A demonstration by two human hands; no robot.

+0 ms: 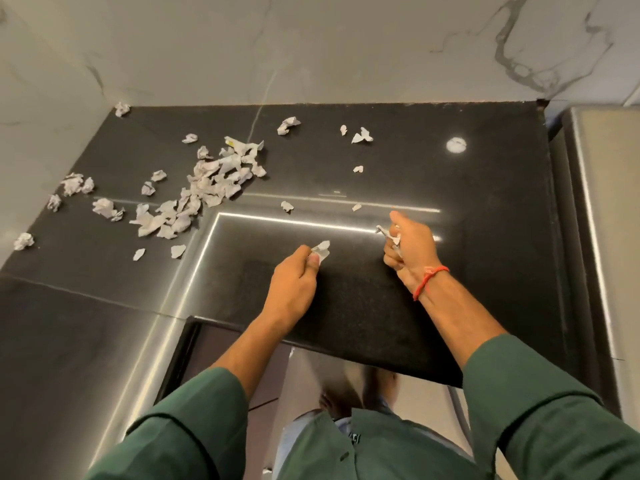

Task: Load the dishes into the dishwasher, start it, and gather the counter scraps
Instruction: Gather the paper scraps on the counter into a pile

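Scrap heap: the main pile of crumpled paper scraps [207,188] lay far to the left on the black counter [346,306], up and leftward from both my hands; its long run slanted from lower left to upper right; loose balls sat beyond it toward the wall corner.
Left hand: my left hand [294,282] was the nearer one to the heap; thumb and curled fingers pinched a small white scrap [321,250] just above the counter.
Stray bits: two small pieces [286,206] lay just beyond my hands, between them; more sat further back.
Right hand: my right hand [408,251] was curled tight round several torn scraps [389,234]; it stood well apart from the heap, near the steel appliance [602,202].
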